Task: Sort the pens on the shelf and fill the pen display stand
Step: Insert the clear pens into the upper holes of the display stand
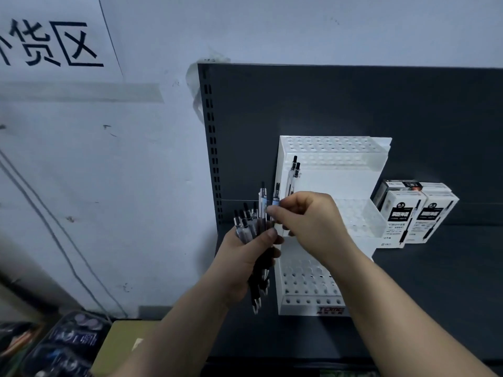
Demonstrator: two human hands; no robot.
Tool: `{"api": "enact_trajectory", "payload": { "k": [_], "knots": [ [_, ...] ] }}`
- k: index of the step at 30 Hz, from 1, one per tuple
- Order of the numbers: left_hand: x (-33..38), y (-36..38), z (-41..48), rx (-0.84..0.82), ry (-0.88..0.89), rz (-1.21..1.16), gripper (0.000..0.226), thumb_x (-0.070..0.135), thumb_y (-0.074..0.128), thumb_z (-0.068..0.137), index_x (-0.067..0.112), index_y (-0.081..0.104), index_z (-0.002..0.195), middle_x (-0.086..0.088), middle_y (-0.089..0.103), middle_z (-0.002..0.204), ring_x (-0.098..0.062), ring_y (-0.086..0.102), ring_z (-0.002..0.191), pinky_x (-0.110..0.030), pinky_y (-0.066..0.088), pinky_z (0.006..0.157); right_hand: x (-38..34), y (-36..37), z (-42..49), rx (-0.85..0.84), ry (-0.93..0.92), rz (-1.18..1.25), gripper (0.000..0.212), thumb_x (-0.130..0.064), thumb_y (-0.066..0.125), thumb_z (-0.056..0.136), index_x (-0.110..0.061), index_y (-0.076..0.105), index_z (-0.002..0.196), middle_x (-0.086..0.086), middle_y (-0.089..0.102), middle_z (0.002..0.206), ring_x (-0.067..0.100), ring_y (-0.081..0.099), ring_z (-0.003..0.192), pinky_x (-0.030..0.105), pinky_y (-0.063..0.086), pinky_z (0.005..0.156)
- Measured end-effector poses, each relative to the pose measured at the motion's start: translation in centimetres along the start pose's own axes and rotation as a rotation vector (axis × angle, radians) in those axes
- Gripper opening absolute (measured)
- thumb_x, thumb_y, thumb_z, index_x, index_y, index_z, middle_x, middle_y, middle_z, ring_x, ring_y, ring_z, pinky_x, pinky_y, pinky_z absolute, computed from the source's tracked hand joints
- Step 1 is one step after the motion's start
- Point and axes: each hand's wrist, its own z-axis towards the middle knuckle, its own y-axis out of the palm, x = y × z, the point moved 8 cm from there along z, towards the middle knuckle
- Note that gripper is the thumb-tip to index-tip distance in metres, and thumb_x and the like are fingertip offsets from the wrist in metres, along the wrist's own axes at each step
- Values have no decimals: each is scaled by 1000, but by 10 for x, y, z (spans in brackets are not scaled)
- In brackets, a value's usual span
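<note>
My feed is dim and cool, with a bluish cast over the wall (136,172). The white pen display stand (340,180) is the brightest thing, and its holes wash out softly, while the dark shelf panel (353,104) swallows detail. Shadows are faint and soft-edged, and I see no hard glare. The wide lens bends the panel's edges. The clutter (62,346) at bottom left is smeared. The pens (250,227), left hand (239,262) and right hand (310,221) look slightly soft.

The right hand (307,221) hides part of the display stand (340,183).
</note>
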Motion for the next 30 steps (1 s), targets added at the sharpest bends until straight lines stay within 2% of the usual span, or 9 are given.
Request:
{"api": "enact_trajectory", "payload": {
  "k": [4, 7, 10, 13, 15, 20, 23, 28, 30],
  "knots": [
    [-2, 6, 0, -51, -27, -72, 14, 21, 60, 78, 19, 73, 85, -5, 68, 75, -18, 63, 64, -29, 46, 59, 8, -2, 3, -70, 115, 214, 9, -11, 74, 80, -9, 65, 78, 1, 62, 61, 11, 56, 54, 19, 47, 50],
    [-4, 9, 1, -72, -50, -98, 18, 19, 59, 81, 12, 68, 94, -8, 67, 76, -18, 63, 63, -28, 48, 57, 10, 0, 1, -119, 155, 360, 15, -3, 73, 78, -9, 60, 79, -3, 61, 52, 8, 56, 46, 18, 46, 47],
    [-3, 7, 5, -14, -48, -113, 18, 14, 56, 88, 5, 61, 102, -10, 68, 76, -20, 65, 65, -29, 50, 58, -1, -13, 5, -23, 71, 325, 18, -6, 78, 73, -8, 60, 71, 3, 60, 54, 10, 51, 45, 22, 45, 47],
    [-1, -5, 9, 102, -24, -125, 9, 9, 53, 92, 8, 61, 96, -7, 66, 69, -19, 64, 62, -28, 51, 55, -26, -51, 9, 235, -123, 292, 19, -10, 79, 74, -7, 61, 69, 11, 62, 61, 11, 53, 44, 23, 49, 46],
    [-1, -13, 11, 162, -27, -148, 8, 9, 52, 93, 9, 61, 94, -5, 61, 63, -15, 61, 55, -25, 50, 51, -42, -68, 11, 330, -244, 221, 16, -12, 77, 77, -11, 64, 69, 12, 64, 64, 11, 57, 47, 24, 52, 50],
    [-6, -21, 12, 188, -42, -143, 8, 11, 54, 93, 12, 62, 94, -2, 60, 62, -13, 57, 53, -24, 48, 51, -42, -67, 16, 384, -298, 62, 19, -17, 77, 78, -23, 63, 66, -1, 63, 60, 15, 61, 56, 30, 55, 59],
    [-6, -19, 11, 161, -41, -119, 8, 12, 55, 92, 12, 62, 95, -3, 59, 63, -13, 57, 54, -25, 48, 52, -26, -56, 22, 376, -264, -15, 18, -20, 77, 78, -18, 65, 65, 1, 64, 61, 23, 63, 60, 31, 54, 62],
    [-5, -13, 7, 96, -43, -70, 9, 12, 55, 92, 12, 63, 97, -3, 59, 64, -14, 56, 53, -25, 45, 50, 3, -36, 23, 323, -168, -103, 22, -22, 74, 81, -12, 64, 64, -2, 60, 55, 8, 54, 53, 22, 45, 57],
    [-4, -11, 5, 62, -36, -45, 9, 12, 55, 92, 12, 63, 97, -3, 59, 63, -14, 56, 53, -26, 44, 49, 3, -34, 23, 314, -153, -100, 22, -23, 74, 81, -10, 64, 65, -1, 60, 55, 6, 54, 53, 21, 45, 56]
  ]
}}
